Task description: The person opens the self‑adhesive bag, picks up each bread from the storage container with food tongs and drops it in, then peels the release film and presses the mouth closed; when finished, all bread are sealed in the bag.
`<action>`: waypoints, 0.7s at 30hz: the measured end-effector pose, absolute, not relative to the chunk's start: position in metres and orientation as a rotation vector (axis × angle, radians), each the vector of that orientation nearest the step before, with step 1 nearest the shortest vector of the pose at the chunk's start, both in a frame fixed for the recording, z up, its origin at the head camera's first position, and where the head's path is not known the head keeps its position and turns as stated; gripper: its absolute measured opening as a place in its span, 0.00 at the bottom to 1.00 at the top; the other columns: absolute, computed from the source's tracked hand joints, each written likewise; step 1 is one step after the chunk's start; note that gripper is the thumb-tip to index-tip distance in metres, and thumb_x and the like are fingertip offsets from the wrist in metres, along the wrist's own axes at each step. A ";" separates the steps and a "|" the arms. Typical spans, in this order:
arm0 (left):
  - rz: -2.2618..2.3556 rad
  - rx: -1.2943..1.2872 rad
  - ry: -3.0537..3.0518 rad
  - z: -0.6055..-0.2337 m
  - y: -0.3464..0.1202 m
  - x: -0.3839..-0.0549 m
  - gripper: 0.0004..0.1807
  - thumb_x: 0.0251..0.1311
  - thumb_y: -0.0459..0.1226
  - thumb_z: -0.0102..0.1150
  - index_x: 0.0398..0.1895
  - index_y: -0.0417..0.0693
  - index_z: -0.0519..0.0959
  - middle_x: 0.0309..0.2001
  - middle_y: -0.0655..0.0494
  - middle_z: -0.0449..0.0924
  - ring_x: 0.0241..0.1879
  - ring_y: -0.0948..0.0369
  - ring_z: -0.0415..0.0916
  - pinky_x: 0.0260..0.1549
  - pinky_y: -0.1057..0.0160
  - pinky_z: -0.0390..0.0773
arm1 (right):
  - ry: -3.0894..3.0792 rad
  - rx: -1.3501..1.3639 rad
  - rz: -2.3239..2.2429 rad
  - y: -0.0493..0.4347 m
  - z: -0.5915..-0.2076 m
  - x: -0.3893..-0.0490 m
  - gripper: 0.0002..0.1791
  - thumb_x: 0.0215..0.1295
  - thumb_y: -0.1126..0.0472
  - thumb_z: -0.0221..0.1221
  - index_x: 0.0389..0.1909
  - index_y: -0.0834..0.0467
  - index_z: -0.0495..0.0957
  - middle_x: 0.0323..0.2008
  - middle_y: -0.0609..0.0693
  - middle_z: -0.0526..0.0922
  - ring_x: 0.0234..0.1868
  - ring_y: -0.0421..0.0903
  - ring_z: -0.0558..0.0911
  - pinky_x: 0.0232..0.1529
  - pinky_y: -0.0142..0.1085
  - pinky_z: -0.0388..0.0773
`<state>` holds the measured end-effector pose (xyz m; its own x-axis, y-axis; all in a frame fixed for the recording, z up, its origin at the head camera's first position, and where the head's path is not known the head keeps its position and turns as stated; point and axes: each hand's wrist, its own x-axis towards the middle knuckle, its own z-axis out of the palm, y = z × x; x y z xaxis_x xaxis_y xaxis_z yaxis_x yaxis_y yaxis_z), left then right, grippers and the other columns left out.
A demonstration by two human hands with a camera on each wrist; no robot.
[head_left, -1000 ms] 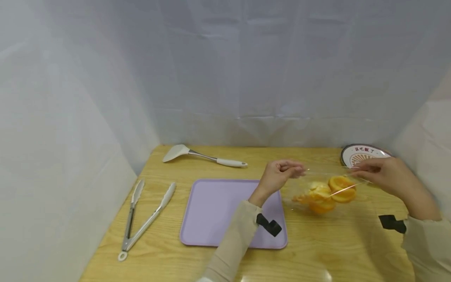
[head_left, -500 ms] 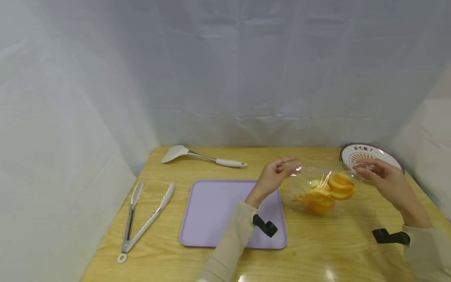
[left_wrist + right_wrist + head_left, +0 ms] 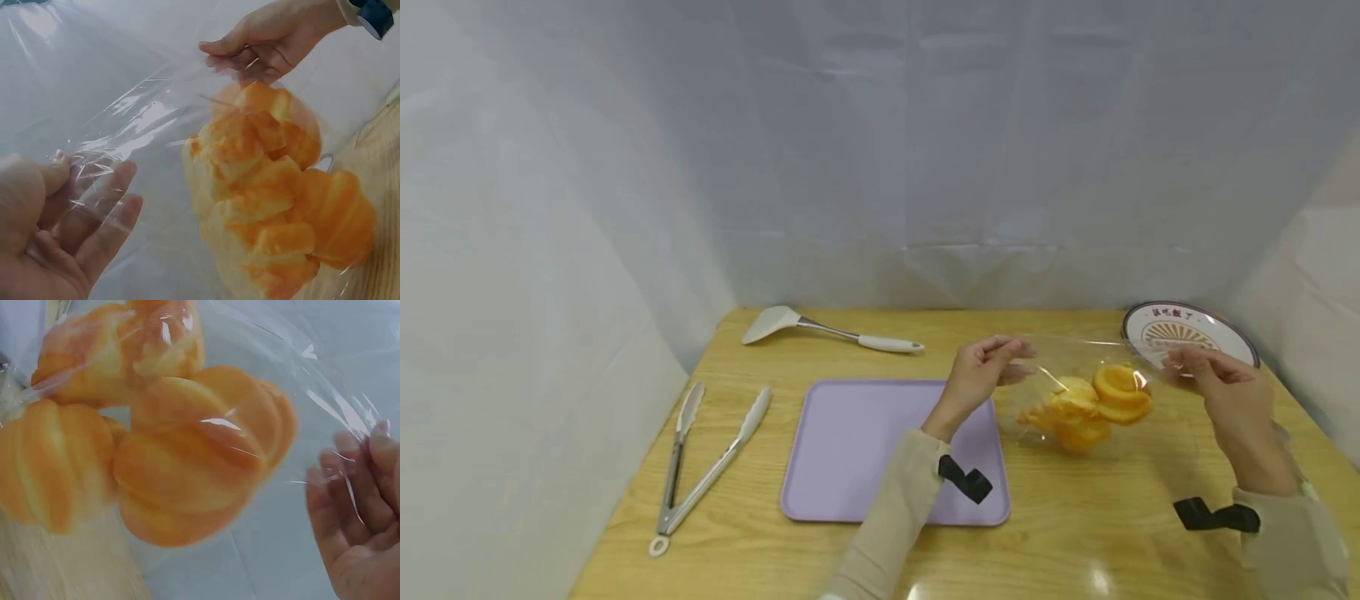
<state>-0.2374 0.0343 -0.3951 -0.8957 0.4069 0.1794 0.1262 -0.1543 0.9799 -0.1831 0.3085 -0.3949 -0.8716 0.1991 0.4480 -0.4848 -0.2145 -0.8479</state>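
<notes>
A clear plastic bag [image 3: 144,119] is stretched between both hands over the table, right of the lilac tray. Several orange-yellow bread rolls [image 3: 1078,408] sit together inside it, one of them a long, knobbly loaf [image 3: 262,206] in the left wrist view. Thumb and fingers of my left hand [image 3: 973,379] pinch the bag's upper left edge. At its upper right edge, my right hand [image 3: 1236,404] pinches the film between thumb and fingers. The right wrist view shows several rounded, ridged rolls [image 3: 181,469] through the plastic, near the right hand.
The lilac tray [image 3: 865,450] lies under the left forearm. Spread tongs [image 3: 707,483] are at the left, and a white-headed spatula [image 3: 831,329] lies behind the tray. A patterned plate [image 3: 1180,321] stands at the back right, partly covered by the right hand.
My right hand has shifted slightly left and its wrist has turned more upright, still pinching the bag. The left hand has moved slightly left. The rolls stay nearly in place.
</notes>
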 end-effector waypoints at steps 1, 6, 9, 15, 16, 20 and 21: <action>2.167 0.607 1.899 -0.394 0.035 -0.237 0.18 0.73 0.36 0.46 0.55 0.29 0.76 0.52 0.32 0.80 0.48 0.38 0.80 0.44 0.56 0.84 | -1.563 0.278 2.131 0.306 -0.394 -0.182 0.12 0.68 0.72 0.53 0.33 0.63 0.86 0.28 0.46 0.88 0.27 0.37 0.85 0.31 0.25 0.82; 2.151 0.586 1.809 -0.391 0.040 -0.233 0.20 0.75 0.38 0.44 0.55 0.28 0.75 0.54 0.29 0.78 0.49 0.35 0.79 0.39 0.59 0.86 | -1.453 0.065 2.077 0.300 -0.389 -0.175 0.12 0.66 0.71 0.56 0.25 0.61 0.82 0.21 0.47 0.82 0.20 0.36 0.80 0.21 0.23 0.79; 2.147 0.489 1.764 -0.399 0.044 -0.230 0.21 0.75 0.39 0.45 0.56 0.29 0.76 0.54 0.31 0.78 0.50 0.34 0.77 0.34 0.62 0.86 | -1.567 0.040 2.071 0.304 -0.392 -0.171 0.12 0.68 0.69 0.55 0.26 0.57 0.83 0.21 0.44 0.81 0.18 0.35 0.77 0.17 0.23 0.76; 2.136 0.234 1.742 -0.436 0.049 -0.228 0.20 0.74 0.38 0.47 0.57 0.29 0.76 0.53 0.31 0.79 0.47 0.36 0.80 0.31 0.67 0.85 | -2.197 -0.085 1.903 0.323 -0.418 -0.177 0.16 0.73 0.57 0.52 0.26 0.41 0.80 0.20 0.35 0.78 0.20 0.32 0.75 0.19 0.24 0.76; 2.128 0.212 1.759 -0.441 0.050 -0.229 0.20 0.73 0.38 0.47 0.57 0.30 0.76 0.53 0.30 0.79 0.45 0.38 0.82 0.32 0.67 0.85 | -2.281 -0.112 1.858 0.325 -0.424 -0.179 0.16 0.74 0.55 0.52 0.25 0.39 0.79 0.20 0.33 0.77 0.21 0.31 0.75 0.19 0.25 0.77; 2.133 0.159 1.752 -0.459 0.052 -0.235 0.20 0.72 0.36 0.49 0.60 0.31 0.72 0.54 0.32 0.79 0.45 0.43 0.84 0.39 0.63 0.85 | -2.416 -0.156 1.842 0.330 -0.448 -0.193 0.16 0.74 0.52 0.50 0.25 0.37 0.78 0.22 0.32 0.78 0.24 0.30 0.77 0.24 0.26 0.80; 2.149 0.133 1.733 -0.461 0.052 -0.236 0.20 0.72 0.35 0.50 0.62 0.31 0.71 0.54 0.32 0.78 0.46 0.44 0.84 0.41 0.62 0.85 | -2.430 -0.160 1.863 0.331 -0.453 -0.197 0.15 0.74 0.52 0.50 0.27 0.39 0.78 0.23 0.32 0.78 0.24 0.30 0.77 0.25 0.26 0.80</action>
<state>-0.2365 0.0522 -0.4612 -0.9250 0.3452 -0.1591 -0.2287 -0.1710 0.9584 -0.1968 0.3310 -0.4530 -0.9918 0.1281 -0.0035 0.0366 0.2573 -0.9656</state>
